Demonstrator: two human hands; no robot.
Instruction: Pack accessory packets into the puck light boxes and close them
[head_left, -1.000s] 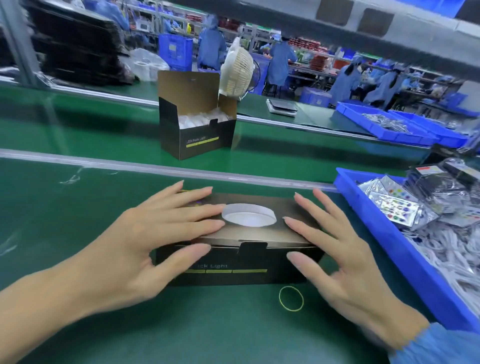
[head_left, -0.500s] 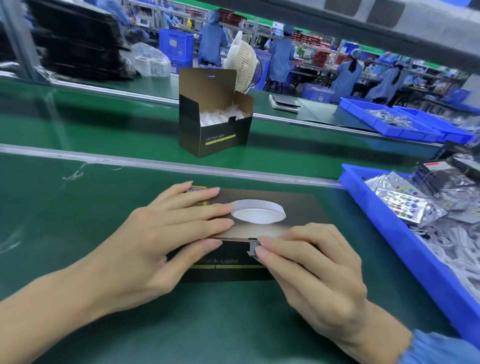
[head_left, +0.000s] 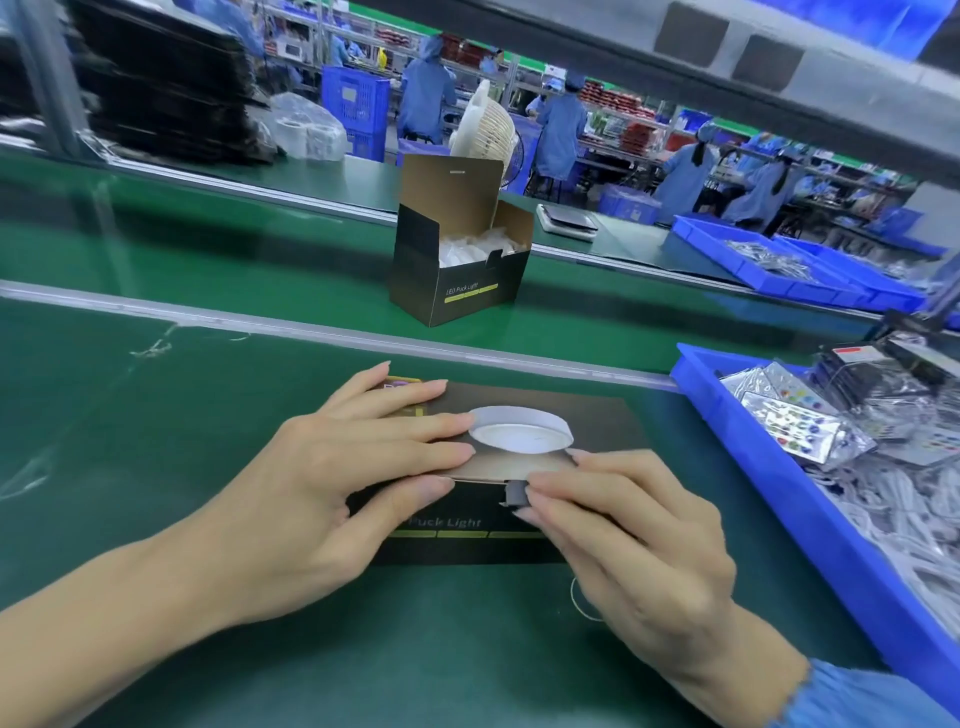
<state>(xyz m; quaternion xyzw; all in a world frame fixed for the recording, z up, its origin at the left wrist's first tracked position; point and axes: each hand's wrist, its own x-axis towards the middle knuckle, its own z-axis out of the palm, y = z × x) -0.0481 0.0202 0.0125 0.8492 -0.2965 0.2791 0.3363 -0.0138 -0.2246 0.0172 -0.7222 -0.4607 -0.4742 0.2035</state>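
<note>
Black cardboard puck light box (head_left: 467, 540) lies on the near green bench (head_left: 156, 415); the left hand (head_left: 322, 483) presses its lid flat with straight fingers, the right hand (head_left: 634, 540) pinches the small tab (head_left: 514, 492).

The near box (head_left: 467, 540) — black, flat, "Puck Light" on its front, a white puck picture on its lid — lies at 6 o'clock, lid down, tab (head_left: 514, 493) untucked. The far box (head_left: 457, 275) stands at 12 o'clock — lid up, white packing inside. Packets (head_left: 800, 421) fill a bin (head_left: 779, 499) at 3 o'clock.
</note>
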